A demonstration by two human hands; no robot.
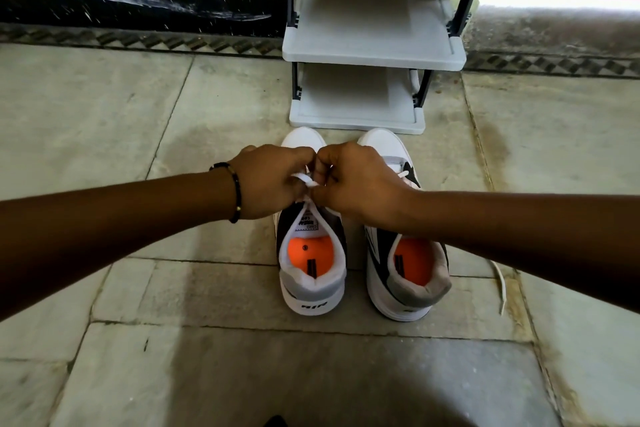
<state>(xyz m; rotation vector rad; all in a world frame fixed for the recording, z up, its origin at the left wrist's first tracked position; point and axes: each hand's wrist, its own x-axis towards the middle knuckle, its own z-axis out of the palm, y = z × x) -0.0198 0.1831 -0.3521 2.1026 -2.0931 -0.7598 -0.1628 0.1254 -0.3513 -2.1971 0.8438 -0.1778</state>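
Note:
Two white, grey and black sneakers with orange insoles stand side by side on the stone floor, toes pointing away from me. Over the left sneaker [311, 274], my left hand [268, 180] and my right hand [353, 180] meet, and each pinches a part of its white lace [306, 181] above the tongue. The right sneaker [408, 281] lies partly under my right forearm. Its loose lace [500, 282] trails onto the floor at its right side.
A small grey shoe rack [374, 59] with black legs and two visible shelves stands just beyond the toes, against a dark wall base. Stone floor tiles [207, 374] stretch on all sides. A black beaded bracelet [236, 191] sits on my left wrist.

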